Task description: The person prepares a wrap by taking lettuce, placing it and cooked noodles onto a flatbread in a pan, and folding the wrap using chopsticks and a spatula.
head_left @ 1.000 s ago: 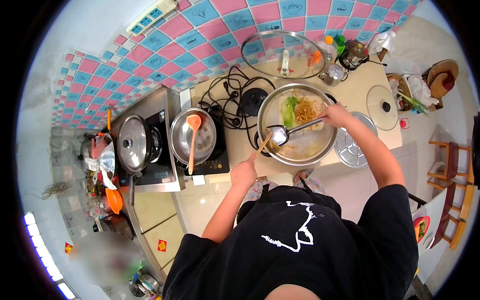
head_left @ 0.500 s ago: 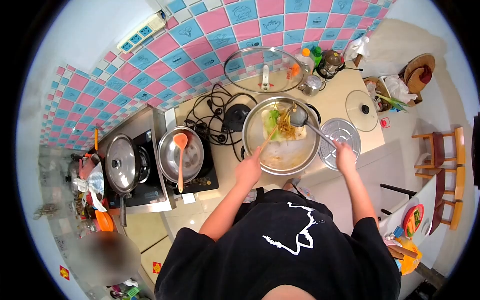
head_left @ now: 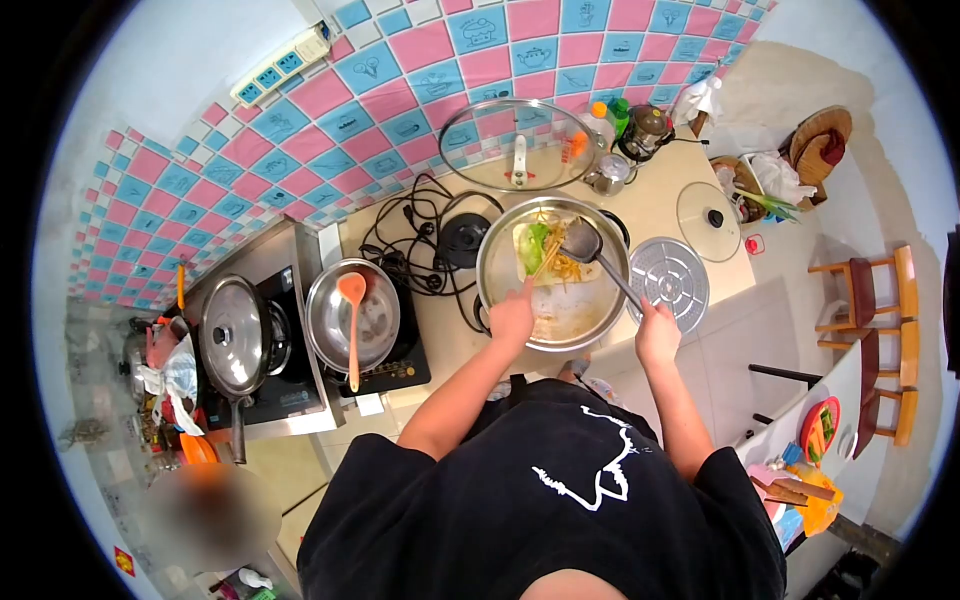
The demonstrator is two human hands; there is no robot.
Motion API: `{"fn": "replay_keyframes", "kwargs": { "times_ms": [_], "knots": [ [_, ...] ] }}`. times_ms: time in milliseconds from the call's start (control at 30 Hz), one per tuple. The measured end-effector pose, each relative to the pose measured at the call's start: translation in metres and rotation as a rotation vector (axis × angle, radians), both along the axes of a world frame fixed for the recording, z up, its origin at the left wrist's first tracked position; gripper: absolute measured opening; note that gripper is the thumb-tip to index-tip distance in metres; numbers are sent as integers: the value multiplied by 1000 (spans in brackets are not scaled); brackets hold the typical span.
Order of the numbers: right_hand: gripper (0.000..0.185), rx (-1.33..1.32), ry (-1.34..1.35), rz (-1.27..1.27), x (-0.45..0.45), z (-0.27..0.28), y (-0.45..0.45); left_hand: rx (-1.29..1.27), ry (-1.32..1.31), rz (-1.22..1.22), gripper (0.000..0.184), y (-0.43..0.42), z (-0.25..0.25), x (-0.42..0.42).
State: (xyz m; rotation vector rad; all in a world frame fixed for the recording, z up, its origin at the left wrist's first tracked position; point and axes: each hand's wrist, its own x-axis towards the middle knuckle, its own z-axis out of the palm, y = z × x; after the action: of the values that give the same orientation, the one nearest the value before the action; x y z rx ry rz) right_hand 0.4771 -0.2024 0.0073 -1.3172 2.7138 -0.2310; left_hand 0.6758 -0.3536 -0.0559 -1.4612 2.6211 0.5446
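My left hand (head_left: 513, 318) is closed around chopsticks (head_left: 545, 268), whose tips touch the food in a wide steel pan (head_left: 553, 340). With my right hand (head_left: 657, 335) I grip the handle of a metal ladle (head_left: 581, 240); its bowl rests over the right part of the food. A pale flat sheet under the food carries green leaves (head_left: 535, 245) and brownish shreds (head_left: 572, 270). Thin residue marks the front of the pan floor. A perforated steel steamer plate (head_left: 670, 285) lies right of the pan, partly behind the ladle handle.
Left of the pan are tangled black cables (head_left: 415, 240), a steel bowl (head_left: 353, 335) with an orange ladle (head_left: 353, 292), and a lidded wok (head_left: 235, 335) on a stove. Glass lids (head_left: 519, 180) (head_left: 708, 220) stand behind and lie at right. A blurred person (head_left: 210, 515) is lower left.
The ladle has moved from low in the pan up onto the food, and my right hand has come down nearer my body. The chopstick tips have shifted up to the food. The view has shifted.
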Motion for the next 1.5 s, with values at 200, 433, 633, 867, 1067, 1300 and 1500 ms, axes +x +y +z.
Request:
{"fn": "replay_keyframes", "kwargs": {
  "times_ms": [200,433,633,867,1067,1300,1500],
  "knots": [
    [24,51,4,10,2,13,-1,7,31,-12,55,8,2,4],
    [15,132,-58,5,9,34,-3,51,24,9,57,5,-9,3],
    [28,241,-103,-14,4,32,-3,-33,76,-131,59,10,1,0],
    [23,180,-147,-28,6,48,-1,25,60,-51,59,7,-8,-6],
    [25,216,-145,-38,-2,49,5,52,80,-19,59,8,-3,-1],
    [26,221,-179,-39,-5,54,6,103,17,-56,57,1,-1,4],
    [24,144,-215,155,-18,60,10,46,94,58,49,-3,19,71]
  ]
}}
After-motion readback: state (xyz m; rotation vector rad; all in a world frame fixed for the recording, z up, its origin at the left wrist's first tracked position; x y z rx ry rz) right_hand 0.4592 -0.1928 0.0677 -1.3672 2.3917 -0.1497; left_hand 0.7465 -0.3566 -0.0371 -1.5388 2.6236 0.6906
